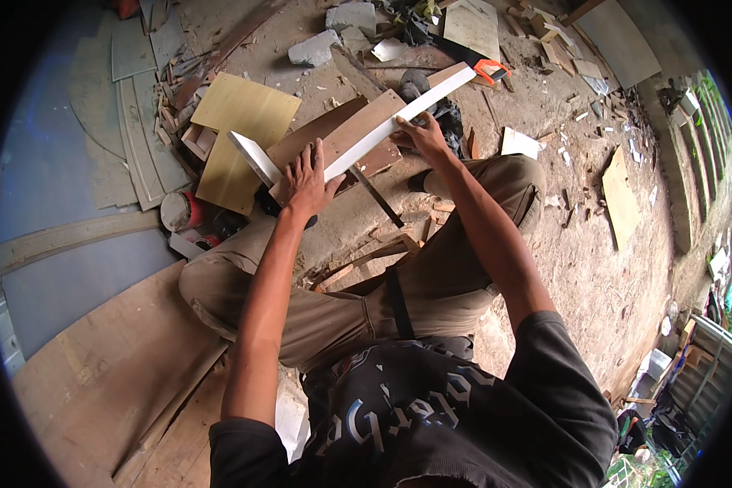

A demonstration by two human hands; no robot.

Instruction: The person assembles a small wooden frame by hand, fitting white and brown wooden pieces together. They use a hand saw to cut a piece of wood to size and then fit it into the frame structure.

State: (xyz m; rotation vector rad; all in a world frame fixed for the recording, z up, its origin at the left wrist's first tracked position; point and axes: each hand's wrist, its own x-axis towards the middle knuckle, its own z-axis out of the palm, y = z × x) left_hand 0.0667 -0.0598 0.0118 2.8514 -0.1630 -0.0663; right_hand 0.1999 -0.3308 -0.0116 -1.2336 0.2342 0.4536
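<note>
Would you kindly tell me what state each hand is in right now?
Left hand: open, resting on the brown board.
Right hand: partly closed, holding the white strip.

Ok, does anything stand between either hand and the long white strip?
Nothing visible does. The right hand touches the white strip directly, and the left hand lies on the brown board at the strip's near end. The orange-handled saw lies by the far end, not in between.
</note>
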